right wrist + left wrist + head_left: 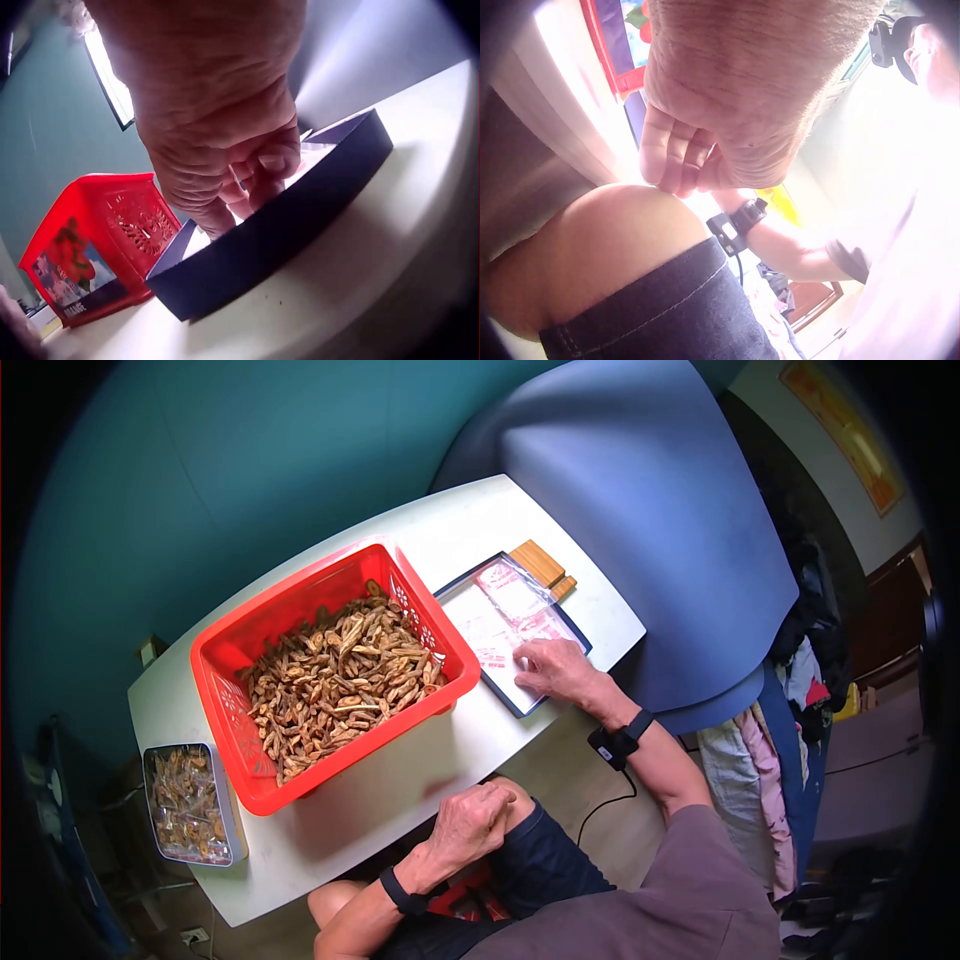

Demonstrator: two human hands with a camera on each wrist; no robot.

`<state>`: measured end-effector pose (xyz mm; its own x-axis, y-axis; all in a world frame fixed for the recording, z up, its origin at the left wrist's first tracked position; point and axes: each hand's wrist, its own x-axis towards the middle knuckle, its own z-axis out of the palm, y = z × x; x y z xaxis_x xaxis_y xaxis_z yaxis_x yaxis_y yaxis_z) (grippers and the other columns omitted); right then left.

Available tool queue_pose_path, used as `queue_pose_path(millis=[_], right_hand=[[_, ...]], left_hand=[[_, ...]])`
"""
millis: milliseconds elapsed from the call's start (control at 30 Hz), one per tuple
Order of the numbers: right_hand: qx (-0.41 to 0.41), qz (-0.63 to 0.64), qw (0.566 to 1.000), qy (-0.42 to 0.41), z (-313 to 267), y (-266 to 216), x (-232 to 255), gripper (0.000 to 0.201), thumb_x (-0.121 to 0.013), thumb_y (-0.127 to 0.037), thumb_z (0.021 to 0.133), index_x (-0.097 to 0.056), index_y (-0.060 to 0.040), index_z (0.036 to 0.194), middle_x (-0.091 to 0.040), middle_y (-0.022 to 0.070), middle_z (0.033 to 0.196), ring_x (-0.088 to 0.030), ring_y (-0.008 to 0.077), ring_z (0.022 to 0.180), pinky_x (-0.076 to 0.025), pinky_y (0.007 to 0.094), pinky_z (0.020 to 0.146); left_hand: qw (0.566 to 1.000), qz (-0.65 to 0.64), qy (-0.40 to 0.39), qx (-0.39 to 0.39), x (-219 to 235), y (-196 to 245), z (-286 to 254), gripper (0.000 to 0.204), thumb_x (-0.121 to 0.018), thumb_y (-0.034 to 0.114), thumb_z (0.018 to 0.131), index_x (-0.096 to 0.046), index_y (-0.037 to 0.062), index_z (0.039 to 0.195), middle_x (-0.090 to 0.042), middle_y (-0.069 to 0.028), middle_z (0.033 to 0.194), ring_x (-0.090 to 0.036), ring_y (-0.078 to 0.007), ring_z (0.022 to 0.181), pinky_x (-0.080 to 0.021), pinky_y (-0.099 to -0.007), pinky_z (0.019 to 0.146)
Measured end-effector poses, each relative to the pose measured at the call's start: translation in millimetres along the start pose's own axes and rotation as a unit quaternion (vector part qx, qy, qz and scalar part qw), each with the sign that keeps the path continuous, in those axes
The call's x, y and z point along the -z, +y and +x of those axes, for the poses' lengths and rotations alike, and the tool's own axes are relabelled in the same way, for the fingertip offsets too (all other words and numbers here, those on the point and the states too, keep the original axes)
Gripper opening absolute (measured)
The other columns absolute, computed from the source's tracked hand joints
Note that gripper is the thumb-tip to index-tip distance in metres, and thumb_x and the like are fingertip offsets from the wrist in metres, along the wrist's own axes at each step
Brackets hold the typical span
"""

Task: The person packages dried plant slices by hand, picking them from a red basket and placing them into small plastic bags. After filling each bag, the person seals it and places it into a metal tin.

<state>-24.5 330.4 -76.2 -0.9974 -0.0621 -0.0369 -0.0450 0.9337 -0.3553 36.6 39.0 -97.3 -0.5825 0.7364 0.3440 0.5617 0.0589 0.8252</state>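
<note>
My right hand (562, 672) reaches down into a shallow dark-blue tray (240, 262), its fingers bent. Flat clear plastic bags (512, 592) with pink print lie in this tray. The right fingertips are down among the bags, partly hidden by the tray wall in the right wrist view; I cannot tell whether they pinch one. Over a bare knee (641, 217) is my left hand (470, 825), fingers loosely curled and nothing held. Left of the tray stands a red plastic basket (365, 748) heaped with dried brown root-like pieces (345, 665).
At the table's left end, a rectangular box (237, 825) holds several small clear packets of brown pieces. A wooden block (538, 563) lies behind the tray. The white table (400, 785) meets a large blue panel-like surface (640, 490) at its right. Clothes (745, 780) hang farther right.
</note>
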Motion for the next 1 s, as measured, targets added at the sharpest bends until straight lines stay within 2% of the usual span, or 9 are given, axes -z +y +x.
queue_pose_path(millis=[33, 167, 267, 333, 433, 533, 667, 833, 1000], right_hand=[[-0.016, -0.005, 1.0, -0.012, 1, -2, -2, 0.018, -0.074, -0.02, 0.085, -0.069, -0.0039, 0.091, -0.072, 0.0143, 0.087, -0.071, 0.0311, 0.085, -0.055, 0.0426, 0.077], [0.018, -0.032, 0.999, 0.019, 2, 6, -17, 0.018, -0.073, -0.021, 0.086, -0.069, -0.0042, 0.091, -0.071, 0.0153, 0.087, -0.071, 0.0311, 0.084, -0.055, 0.0431, 0.076], [-0.01, -0.013, 1.0, 0.008, 1, -4, -11, 0.02, -0.073, -0.022, 0.087, -0.068, -0.0035, 0.091, -0.071, 0.0166, 0.089, -0.07, 0.0316, 0.085, -0.055, 0.0431, 0.075], [-0.11, 0.077, 0.991, 0.002, 0, -24, 5, 0.019, -0.071, -0.022, 0.089, -0.068, -0.0027, 0.089, -0.072, 0.0172, 0.088, -0.07, 0.0327, 0.083, -0.055, 0.0439, 0.074], [-0.038, 0.006, 0.997, 0.064, 2, -16, -9, 0.025, -0.073, -0.026, 0.092, -0.07, -0.0017, 0.091, -0.071, 0.0179, 0.077, -0.07, 0.0309, 0.07, -0.055, 0.041, 0.067], [-0.077, 0.06, 0.995, 0.036, 5, -11, -15, 0.021, -0.069, -0.022, 0.091, -0.068, -0.0014, 0.086, -0.071, 0.0195, 0.081, -0.069, 0.0377, 0.077, -0.054, 0.0463, 0.073], [-0.069, 0.045, 0.994, 0.065, 7, 2, -29, 0.021, -0.068, -0.021, 0.091, -0.067, -0.0009, 0.084, -0.071, 0.0201, 0.081, -0.069, 0.0389, 0.078, -0.054, 0.0469, 0.073], [-0.103, 0.043, 0.992, 0.053, 2, -9, -21, 0.023, -0.067, -0.02, 0.091, -0.064, -0.0002, 0.103, -0.07, 0.0213, 0.082, -0.069, 0.0406, 0.079, -0.053, 0.049, 0.074], [-0.075, 0.055, 0.995, 0.039, 3, -13, -11, 0.031, -0.07, -0.022, 0.09, -0.062, -0.0006, 0.111, -0.069, 0.0218, 0.082, -0.07, 0.0406, 0.08, -0.053, 0.049, 0.074]], left_hand=[[1.0, 0.001, 0.0, 0.003, -1, -1, 0, 0.008, -0.068, 0.0, 0.082, -0.068, 0.0041, 0.089, -0.065, -0.014, 0.075, -0.067, -0.0336, 0.069, -0.053, -0.0417, 0.062], [1.0, 0.002, -0.002, 0.011, -1, -2, 0, 0.007, -0.068, 0.0, 0.082, -0.068, 0.0039, 0.088, -0.065, -0.0144, 0.074, -0.067, -0.0337, 0.07, -0.053, -0.0418, 0.062], [1.0, -0.001, 0.004, 0.01, 0, -1, 1, 0.006, -0.068, 0.0, 0.083, -0.068, 0.0039, 0.088, -0.065, -0.0144, 0.074, -0.067, -0.0337, 0.07, -0.053, -0.0418, 0.062], [1.0, -0.002, 0.003, 0.012, 0, -1, 1, 0.006, -0.068, 0.001, 0.083, -0.067, 0.0039, 0.088, -0.065, -0.0143, 0.074, -0.066, -0.0337, 0.069, -0.053, -0.0418, 0.062], [1.0, -0.003, -0.001, 0.012, 0, -1, 0, 0.006, -0.068, 0.001, 0.083, -0.067, 0.004, 0.088, -0.064, -0.0143, 0.074, -0.066, -0.0336, 0.069, -0.052, -0.0419, 0.062], [1.0, -0.001, 0.0, 0.01, 0, -2, 1, 0.005, -0.068, 0.001, 0.083, -0.067, 0.004, 0.088, -0.064, -0.0141, 0.074, -0.065, -0.0336, 0.068, -0.052, -0.042, 0.061], [1.0, -0.007, 0.007, 0.004, -1, -4, 0, 0.005, -0.068, 0.002, 0.084, -0.067, 0.0039, 0.088, -0.063, -0.014, 0.073, -0.065, -0.0336, 0.068, -0.052, -0.0421, 0.061], [1.0, 0.004, 0.004, 0.0, 0, -3, 0, 0.005, -0.068, 0.002, 0.084, -0.067, 0.0039, 0.088, -0.062, -0.0143, 0.072, -0.064, -0.0336, 0.067, -0.051, -0.0425, 0.061], [1.0, 0.011, 0.002, -0.004, 0, -2, 0, 0.005, -0.068, 0.002, 0.084, -0.066, 0.0038, 0.088, -0.062, -0.0144, 0.073, -0.064, -0.0334, 0.067, -0.051, -0.0426, 0.06]])
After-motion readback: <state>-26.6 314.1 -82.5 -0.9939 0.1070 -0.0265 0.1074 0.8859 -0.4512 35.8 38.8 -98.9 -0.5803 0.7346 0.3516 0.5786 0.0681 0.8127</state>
